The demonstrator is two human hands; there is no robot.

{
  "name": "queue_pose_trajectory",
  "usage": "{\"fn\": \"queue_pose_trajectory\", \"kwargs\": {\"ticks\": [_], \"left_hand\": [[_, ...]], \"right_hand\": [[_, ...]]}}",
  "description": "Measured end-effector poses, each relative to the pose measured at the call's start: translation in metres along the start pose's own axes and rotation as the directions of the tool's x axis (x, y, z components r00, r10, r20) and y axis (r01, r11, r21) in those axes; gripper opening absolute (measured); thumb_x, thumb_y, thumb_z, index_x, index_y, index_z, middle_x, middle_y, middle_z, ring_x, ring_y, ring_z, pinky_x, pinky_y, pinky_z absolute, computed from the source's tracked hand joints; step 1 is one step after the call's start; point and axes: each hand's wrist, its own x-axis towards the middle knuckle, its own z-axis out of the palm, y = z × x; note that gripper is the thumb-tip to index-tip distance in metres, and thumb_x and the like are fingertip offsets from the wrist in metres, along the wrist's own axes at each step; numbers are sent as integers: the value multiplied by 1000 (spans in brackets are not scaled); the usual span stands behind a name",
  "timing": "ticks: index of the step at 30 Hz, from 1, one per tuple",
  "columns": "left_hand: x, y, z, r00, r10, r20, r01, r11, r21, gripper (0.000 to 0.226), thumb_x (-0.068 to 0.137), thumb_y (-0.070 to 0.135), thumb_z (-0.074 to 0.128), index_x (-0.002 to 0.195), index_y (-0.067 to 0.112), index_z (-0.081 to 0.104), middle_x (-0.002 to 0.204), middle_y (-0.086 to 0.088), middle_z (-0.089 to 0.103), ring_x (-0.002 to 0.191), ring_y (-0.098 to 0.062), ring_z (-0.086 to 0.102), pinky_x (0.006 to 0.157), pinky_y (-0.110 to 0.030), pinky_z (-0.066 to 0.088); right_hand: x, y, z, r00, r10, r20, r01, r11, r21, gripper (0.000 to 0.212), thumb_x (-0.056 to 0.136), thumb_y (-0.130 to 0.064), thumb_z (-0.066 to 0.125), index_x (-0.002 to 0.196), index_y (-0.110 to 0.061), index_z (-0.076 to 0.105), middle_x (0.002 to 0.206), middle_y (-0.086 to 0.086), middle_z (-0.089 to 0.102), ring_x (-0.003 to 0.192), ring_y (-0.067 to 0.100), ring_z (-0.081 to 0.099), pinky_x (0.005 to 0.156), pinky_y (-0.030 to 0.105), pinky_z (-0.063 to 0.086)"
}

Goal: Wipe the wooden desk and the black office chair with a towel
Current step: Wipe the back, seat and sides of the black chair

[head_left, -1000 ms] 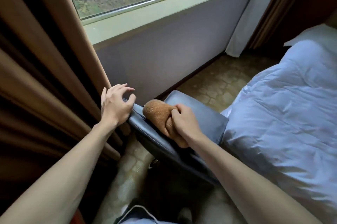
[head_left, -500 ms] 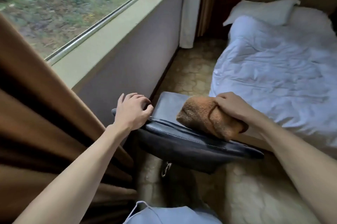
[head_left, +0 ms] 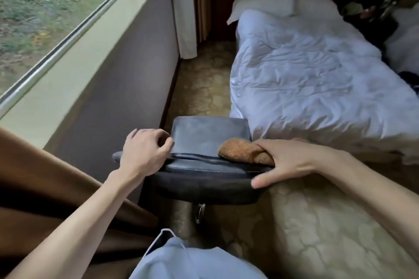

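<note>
Fingers of my right hand [head_left: 292, 163] curl over the towel [head_left: 240, 152], which pokes out left of them on the chair [head_left: 208, 140]. My left hand [head_left: 145, 154] grips the chair's left edge. The towel has slid rightward along the chair.

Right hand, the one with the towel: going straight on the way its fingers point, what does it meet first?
Probably the left hand, which grips the same top edge of the chair. The right hand points along that edge with the towel leading; only bare black leather lies between.
</note>
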Motion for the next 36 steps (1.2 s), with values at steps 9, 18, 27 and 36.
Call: {"fn": "queue_pose_trajectory", "kwargs": {"ticks": [9, 18, 27, 36], "left_hand": [[-19, -5, -1, 852, 494, 176, -481, 870, -113, 60, 100, 63, 23, 96, 29, 72, 94, 10, 75, 97, -12, 68, 117, -43, 33], [-41, -34, -6, 809, 567, 156, -549, 823, -147, 82, 96, 80, 17, 68, 26, 72, 61, 3, 65, 75, -11, 65, 116, -34, 37], [-86, -87, -21, 691, 722, 27, -718, 691, -84, 48, 84, 64, 57, 82, 21, 78, 70, 4, 70, 76, -18, 70, 114, -32, 37], [-81, -136, -44, 400, 913, -73, -916, 401, 1, 62, 69, 72, 75, 79, 11, 80, 76, 3, 76, 75, -18, 73, 108, -44, 48]], "right_hand": [[-1, -29, 56, 947, 136, -290, -239, 902, -358, 48, 72, -56, 71, 106, -31, 48, 101, -3, 61, 97, 25, 64, 71, 37, 51], [-14, -66, 90, 925, 160, -345, -294, 876, -382, 36, 66, -32, 63, 96, -30, 43, 86, -1, 55, 83, 28, 66, 59, 31, 37], [-35, -133, 136, 935, 8, -354, -177, 877, -447, 35, 73, -32, 62, 106, -23, 54, 88, 4, 66, 80, 29, 64, 63, 34, 38], [-51, -236, 159, 924, 170, -342, -295, 888, -354, 35, 68, -31, 73, 94, -20, 52, 81, 6, 72, 74, 32, 70, 60, 33, 38]]}}
